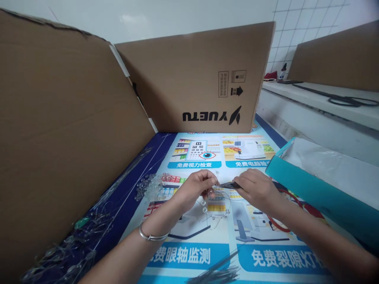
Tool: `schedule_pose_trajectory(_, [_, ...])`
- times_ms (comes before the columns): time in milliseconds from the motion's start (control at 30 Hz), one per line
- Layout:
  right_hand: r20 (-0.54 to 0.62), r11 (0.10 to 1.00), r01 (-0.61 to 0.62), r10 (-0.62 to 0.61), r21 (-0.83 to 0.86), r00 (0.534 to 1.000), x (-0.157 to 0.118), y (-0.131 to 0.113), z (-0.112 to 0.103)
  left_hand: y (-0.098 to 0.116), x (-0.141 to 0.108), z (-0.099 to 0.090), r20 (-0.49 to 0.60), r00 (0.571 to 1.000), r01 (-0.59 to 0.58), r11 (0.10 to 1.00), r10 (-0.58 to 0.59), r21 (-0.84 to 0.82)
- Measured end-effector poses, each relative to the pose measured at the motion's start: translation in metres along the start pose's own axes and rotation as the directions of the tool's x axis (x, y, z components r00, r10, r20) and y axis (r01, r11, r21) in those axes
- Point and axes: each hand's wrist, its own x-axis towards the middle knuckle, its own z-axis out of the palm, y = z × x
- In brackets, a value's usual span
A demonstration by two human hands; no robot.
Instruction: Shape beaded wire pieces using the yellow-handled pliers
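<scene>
My left hand (197, 187) pinches a thin wire strung with clear beads (204, 210); the beaded strand hangs in a loop below my fingers. Closed around the handles of dark needle-nose pliers (226, 185), my right hand (257, 190) holds them level. Their tip meets the wire close to my left fingertips; whether the jaws grip it is too small to tell. A pile of loose clear beads (152, 186) lies left of my left hand. A bundle of straight grey wires (214, 272) rests on the printed mat below the hands.
Cardboard panels (189, 83) stand at the back and left. A teal box (319, 189) with a white lining sits at the right. Wire and bead pieces (74, 252) are heaped at the lower left, with long wires (124, 175) behind. A ledge (314, 98) holds a small bottle (283, 72).
</scene>
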Motion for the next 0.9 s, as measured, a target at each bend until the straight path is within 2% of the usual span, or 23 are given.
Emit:
schedule_pose_trajectory(167, [0.026,0.999,0.013,-0.014,0.049,1.000,0.0009,0.0013,-0.0009,0.0004,0.0007,-0.0009,-0.002,1.000,-0.020,0.999,0.020,0.026])
schedule_pose_trajectory(433, [0.049,0.978,-0.127,0.120,0.164,0.992,0.0005,0.0026,-0.0001,0.0044,-0.0009,0.0009,0.064,0.996,-0.068,0.996,0.064,0.066])
schedule_pose_trajectory(700, [0.084,0.970,-0.171,0.158,0.174,0.984,0.0011,0.0014,-0.0003,0.0002,-0.0002,-0.0022,0.114,0.990,-0.102,0.979,0.083,0.178])
schedule_pose_trajectory(900, [0.118,0.960,-0.193,0.171,0.204,0.978,0.0031,-0.0059,-0.0048,-0.0017,0.0005,-0.0034,0.151,0.985,-0.108,0.983,0.086,0.145])
